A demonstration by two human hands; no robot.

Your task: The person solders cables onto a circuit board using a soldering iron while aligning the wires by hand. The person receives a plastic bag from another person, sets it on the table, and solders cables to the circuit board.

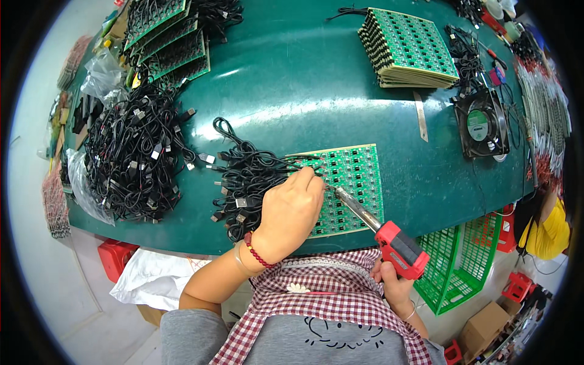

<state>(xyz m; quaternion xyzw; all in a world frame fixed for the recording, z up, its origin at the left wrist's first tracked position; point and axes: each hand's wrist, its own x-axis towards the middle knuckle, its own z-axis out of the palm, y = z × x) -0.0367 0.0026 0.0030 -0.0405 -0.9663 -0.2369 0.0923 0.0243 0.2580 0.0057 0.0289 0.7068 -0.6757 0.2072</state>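
Green circuit-board panel [359,210] lay flat on the table [292,91] near its front edge, close before the person, presumably for short reach and a direct view. Black cables [246,159] were bunched at the panel's left, some ends running onto it, which probably spared any long fetch. Left hand [294,204] was over the panel's left part, thumb and fingertips drawn closed in a pinch, apparently on a cable end; the fingers hid the end itself. Right hand [392,285] was wrapped round the red handle of the soldering iron [401,248], well back from the metal shaft, likely for safety from heat; the shaft slanted so that its tip met the work just beside the left fingertips. Farther out: a larger cable heap [137,155] to the left, a neat panel stack [420,45] at far right, apparently squared up to save room, and a black fan [482,123] standing near the right edge, perhaps for fumes
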